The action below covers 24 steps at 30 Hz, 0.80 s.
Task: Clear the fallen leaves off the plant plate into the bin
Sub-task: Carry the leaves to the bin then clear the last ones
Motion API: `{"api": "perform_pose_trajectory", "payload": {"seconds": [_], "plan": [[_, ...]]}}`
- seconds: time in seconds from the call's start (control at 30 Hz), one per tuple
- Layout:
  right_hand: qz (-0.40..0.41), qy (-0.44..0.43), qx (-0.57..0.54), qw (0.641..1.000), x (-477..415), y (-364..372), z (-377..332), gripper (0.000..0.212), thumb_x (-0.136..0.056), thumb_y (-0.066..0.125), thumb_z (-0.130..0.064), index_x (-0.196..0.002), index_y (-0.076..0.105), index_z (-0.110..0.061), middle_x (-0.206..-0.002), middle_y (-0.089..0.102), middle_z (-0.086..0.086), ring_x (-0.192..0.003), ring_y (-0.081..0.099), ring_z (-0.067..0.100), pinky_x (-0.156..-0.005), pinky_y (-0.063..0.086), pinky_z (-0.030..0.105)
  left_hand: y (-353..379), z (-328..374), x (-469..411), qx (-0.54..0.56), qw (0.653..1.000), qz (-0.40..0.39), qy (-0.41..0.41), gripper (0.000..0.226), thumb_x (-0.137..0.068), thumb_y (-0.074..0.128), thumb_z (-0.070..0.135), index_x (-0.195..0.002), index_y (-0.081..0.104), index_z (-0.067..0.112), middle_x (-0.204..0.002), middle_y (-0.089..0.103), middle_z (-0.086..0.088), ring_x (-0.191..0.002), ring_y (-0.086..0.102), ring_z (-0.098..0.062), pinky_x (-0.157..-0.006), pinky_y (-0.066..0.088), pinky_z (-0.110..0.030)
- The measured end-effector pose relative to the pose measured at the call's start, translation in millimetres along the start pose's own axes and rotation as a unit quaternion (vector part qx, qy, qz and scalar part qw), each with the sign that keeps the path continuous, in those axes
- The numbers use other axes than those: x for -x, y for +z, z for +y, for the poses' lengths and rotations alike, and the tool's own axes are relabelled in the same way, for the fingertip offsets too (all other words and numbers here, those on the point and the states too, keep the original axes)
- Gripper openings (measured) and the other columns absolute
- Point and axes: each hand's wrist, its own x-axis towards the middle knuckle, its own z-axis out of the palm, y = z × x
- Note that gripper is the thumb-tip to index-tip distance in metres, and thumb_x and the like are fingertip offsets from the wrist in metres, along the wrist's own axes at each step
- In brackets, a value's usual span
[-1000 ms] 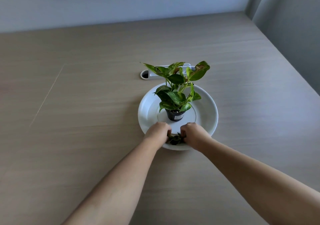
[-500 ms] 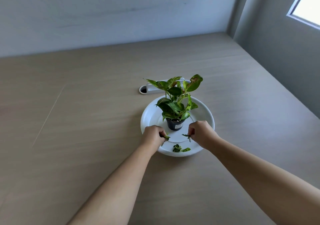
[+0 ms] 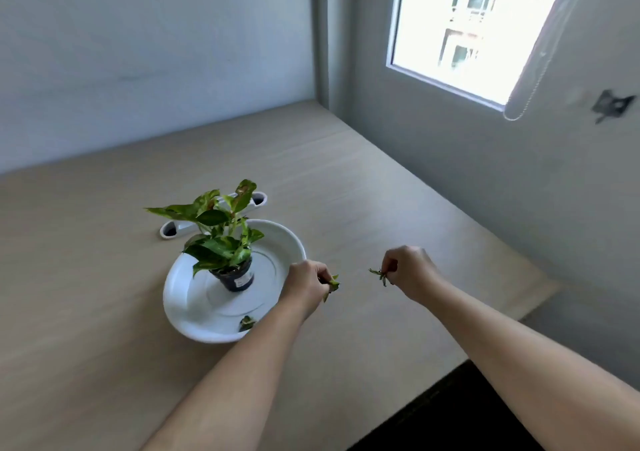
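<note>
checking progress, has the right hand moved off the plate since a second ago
Yes. The right hand, pinching leaf bits, has gone rightward from the white plate, where it worked before, and now hangs over bare table.

White plate (image 3: pixel 180 298), green variegated plant (image 3: pixel 221 239), black pot (image 3: pixel 235 279), beige table (image 3: pixel 86 242)

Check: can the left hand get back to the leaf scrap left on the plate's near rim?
Probably yes. The leaf scrap lies uncovered on the plate, beside the left forearm. But the left hand already pinches a leaf, so its grip is occupied.
</note>
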Motion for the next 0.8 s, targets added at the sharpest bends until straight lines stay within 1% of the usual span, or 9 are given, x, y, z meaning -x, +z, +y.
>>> {"api": "perform_pose_trajectory", "payload": {"seconds": [0.1,0.2,0.23,0.3,0.4,0.5,0.6,0.7,0.8], "plan": [[0.061,0.044,-0.008,0.997,28,-56,78,0.021,-0.072,0.058,0.007,-0.075,0.072,-0.008,-0.071,0.058,0.004,-0.068,0.058,0.024,-0.050,0.038,0.021,58,75,-5,-0.005,0.997,-0.042,0.062,0.003,-0.073,0.075,0.009,-0.076,0.075,0.008,-0.079,0.074,-0.012,-0.063,0.055,-0.014,-0.050,0.036,-0.016],[0.090,0.114,0.009,0.989,72,-123,169,0.017,-0.074,0.061,0.002,-0.079,0.073,-0.009,-0.082,0.067,0.007,-0.079,0.062,0.023,-0.064,0.043,0.021,136,165,5,-0.026,0.984,-0.099,0.143,0.006,-0.074,0.075,0.008,-0.080,0.075,0.005,-0.078,0.070,-0.010,-0.067,0.056,-0.014,-0.046,0.033,-0.007],[0.101,0.139,0.006,0.985,89,-145,200,0.017,-0.073,0.061,0.002,-0.078,0.073,-0.010,-0.079,0.067,0.007,-0.078,0.063,0.023,-0.063,0.042,0.019,164,194,12,-0.031,0.978,-0.119,0.167,0.007,-0.074,0.075,0.007,-0.080,0.074,0.004,-0.077,0.068,-0.009,-0.068,0.055,-0.015,-0.046,0.034,-0.008],[0.120,0.183,-0.005,0.976,123,-178,258,0.019,-0.072,0.060,0.004,-0.075,0.071,-0.011,-0.075,0.067,0.007,-0.073,0.060,0.021,-0.062,0.041,0.020,216,246,26,-0.036,0.964,-0.156,0.210,0.008,-0.073,0.077,0.006,-0.080,0.074,0.002,-0.080,0.069,-0.013,-0.069,0.055,-0.014,-0.053,0.036,-0.016],[0.145,0.255,-0.019,0.956,179,-212,336,0.020,-0.070,0.059,0.004,-0.070,0.068,-0.015,-0.081,0.072,0.011,-0.076,0.062,0.024,-0.065,0.043,0.024,296,310,50,-0.057,0.938,-0.215,0.266,0.012,-0.072,0.079,0.013,-0.081,0.075,0.005,-0.084,0.073,-0.012,-0.070,0.055,-0.011,-0.059,0.034,-0.014],[0.151,0.326,-0.039,0.932,227,-224,396,0.019,-0.073,0.058,0.003,-0.073,0.069,-0.013,-0.079,0.068,0.010,-0.074,0.059,0.021,-0.065,0.041,0.023,362,347,72,-0.083,0.909,-0.282,0.294,0.010,-0.073,0.078,0.013,-0.081,0.074,0.007,-0.087,0.074,-0.010,-0.073,0.056,-0.010,-0.063,0.040,-0.017],[0.161,0.398,-0.062,0.901,265,-215,447,0.025,-0.074,0.058,0.002,-0.064,0.063,-0.020,-0.075,0.064,0.006,-0.071,0.057,0.020,-0.065,0.041,0.022,416,364,90,-0.114,0.883,-0.334,0.308,0.007,-0.073,0.075,0.008,-0.080,0.073,0.006,-0.083,0.072,-0.009,-0.074,0.056,-0.011,-0.064,0.040,-0.018],[0.151,0.452,-0.086,0.875,291,-185,487,0.039,-0.074,0.060,-0.001,-0.051,0.048,-0.030,-0.072,0.059,-0.001,-0.068,0.055,0.017,-0.063,0.040,0.022,469,356,95,-0.154,0.861,-0.383,0.298,0.006,-0.070,0.074,0.005,-0.076,0.072,0.007,-0.074,0.064,-0.003,-0.072,0.056,-0.012,-0.063,0.040,-0.021],[0.129,0.486,-0.118,0.856,308,-142,513,0.042,-0.073,0.059,0.001,-0.051,0.045,-0.032,-0.071,0.058,-0.002,-0.069,0.056,0.017,-0.063,0.041,0.023,515,329,91,-0.212,0.830,-0.435,0.279,0.007,-0.071,0.074,0.005,-0.077,0.073,0.008,-0.079,0.069,-0.005,-0.073,0.058,-0.011,-0.067,0.045,-0.022]]}}
